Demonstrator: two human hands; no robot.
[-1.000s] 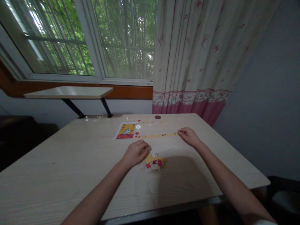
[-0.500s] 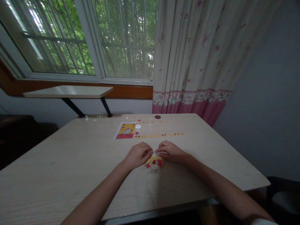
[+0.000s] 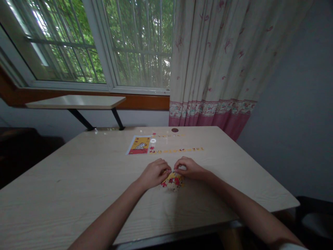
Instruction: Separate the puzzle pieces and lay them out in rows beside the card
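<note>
Over a small pile of red, yellow and white jigsaw puzzle pieces (image 3: 173, 182), my two hands meet at the fingertips. My left hand (image 3: 156, 172) is closed, thumb and fingers pinched at the pile's far left edge. Opposite it, my right hand (image 3: 189, 168) is curled into a pinch as well. A tiny pale puzzle piece seems to sit between the fingertips; its shape is mostly hidden by them. Beyond the hands lies a picture card (image 3: 139, 144) with a white cartoon animal on yellow and red.
Two rows of small pieces run rightward from the card, a near row (image 3: 179, 150) and a far row (image 3: 169, 135). A dark round disc (image 3: 175, 130) is at the table's back edge. A raised shelf (image 3: 78, 101) stands back left; a curtain (image 3: 208, 69) hangs behind.
My fingertips have drawn slightly closer together over the pile, and the pale piece between them shows less. The card and the rows have stayed put.
</note>
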